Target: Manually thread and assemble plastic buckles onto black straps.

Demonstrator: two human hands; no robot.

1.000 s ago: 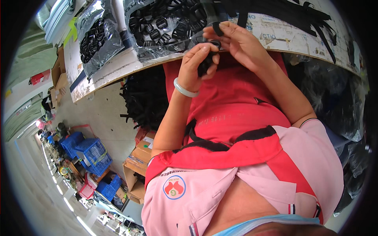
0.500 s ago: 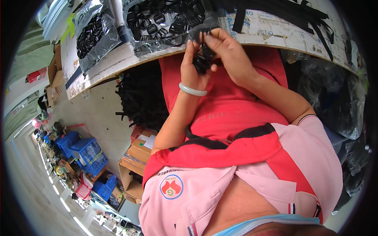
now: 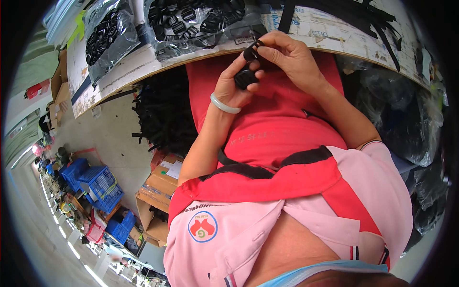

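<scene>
Just in front of the table edge, my two hands meet over a small black plastic buckle (image 3: 252,50). My left hand (image 3: 230,87), with a pale bangle at the wrist, pinches it from the left between thumb and fingers. More black buckles (image 3: 245,79) rest in that palm, under the curled fingers; how many is hidden. From the right, the thumb and forefinger of my right hand (image 3: 290,56) close on the same buckle. Whether a strap is threaded through it is too small to tell.
An open clear bag (image 3: 165,51) of black buckles lies on the worn white table (image 3: 299,40). Left of it sits a smaller bag (image 3: 106,67) of black parts. Black straps (image 3: 344,21) lie at the right. Below are a black strap pile (image 3: 162,117) and cardboard boxes (image 3: 160,184).
The view has shifted slightly. My fingers have turned the buckle up so that it shows more plainly between both hands. The buckles in my left palm have stayed there.
</scene>
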